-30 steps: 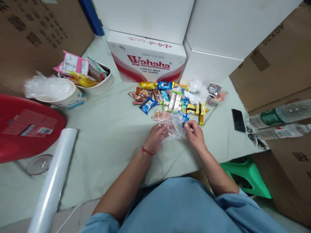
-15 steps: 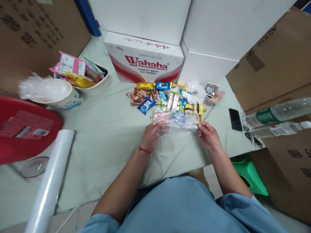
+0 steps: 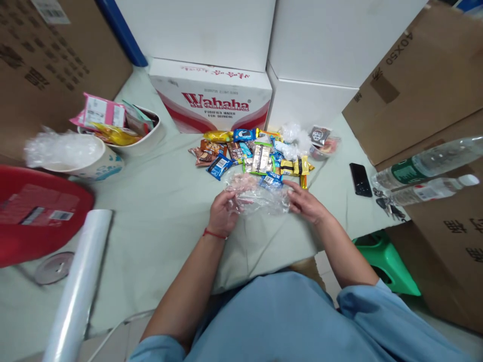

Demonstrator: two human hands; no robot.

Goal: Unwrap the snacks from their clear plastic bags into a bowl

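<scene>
A crumpled clear plastic bag (image 3: 262,202) is held low over the cloth between my two hands. My left hand (image 3: 223,210) pinches its left end, fingers closed. At the right end, my right hand (image 3: 306,203) has its index finger stretched out, while the other fingertips bend onto the bag's edge. Pale pink contents (image 3: 243,182) show at the bag's left part; a blue packet (image 3: 270,180) lies at its upper edge. Just beyond is a pile of wrapped snacks (image 3: 261,158), with yellow packets (image 3: 301,166) near my right fingertips.
A Wahaba-style white carton (image 3: 217,103) stands behind the snacks. Left are a tub of packets (image 3: 147,141), a paper bucket (image 3: 107,163), a red chair (image 3: 45,221) and a plastic roll (image 3: 81,281). Right are a phone (image 3: 360,179), keys (image 3: 390,208) and plastic bottles (image 3: 411,171).
The bag, earlier stretched taut between both hands, is now slack and bunched up. My right hand has moved inward and its index finger has straightened. The whole view has shifted slightly.
</scene>
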